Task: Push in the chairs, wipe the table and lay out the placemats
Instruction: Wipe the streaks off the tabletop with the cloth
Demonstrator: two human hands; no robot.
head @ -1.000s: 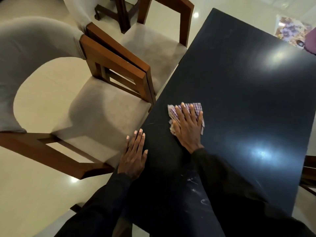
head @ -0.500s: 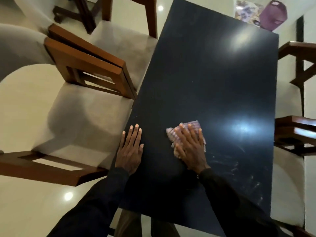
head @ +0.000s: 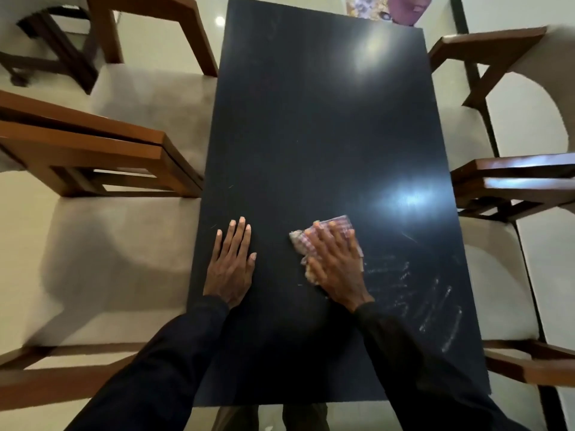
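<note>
My right hand (head: 337,264) lies flat, fingers spread and stretched out, palm pressing a checked cloth (head: 340,225) onto the dark table (head: 311,119). No grasp here: the cloth is pinned under the palm and fingers, not closed in a fist. Its far edge and a crumpled left corner stick out past my fingertips. The cloth sits in the near half of the tabletop, a little right of the middle.

My left hand (head: 231,264) rests palm down on the bare tabletop, fingers straight and close together, thumb out to the side. It holds nothing. It lies near the table's left edge, well apart from the cloth.

Pale streaks (head: 429,303) mark the surface just right of my right hand, running toward the near right corner. Two bright glares of light show on the top further off.

Both sleeves are dark.

Chairs with wooden frames and pale seats line both long sides: the near left chair (head: 102,253) and far left chair (head: 149,98), the near right chair (head: 497,290) and far right chair (head: 457,132). All four seats show beside the table edge.
</note>
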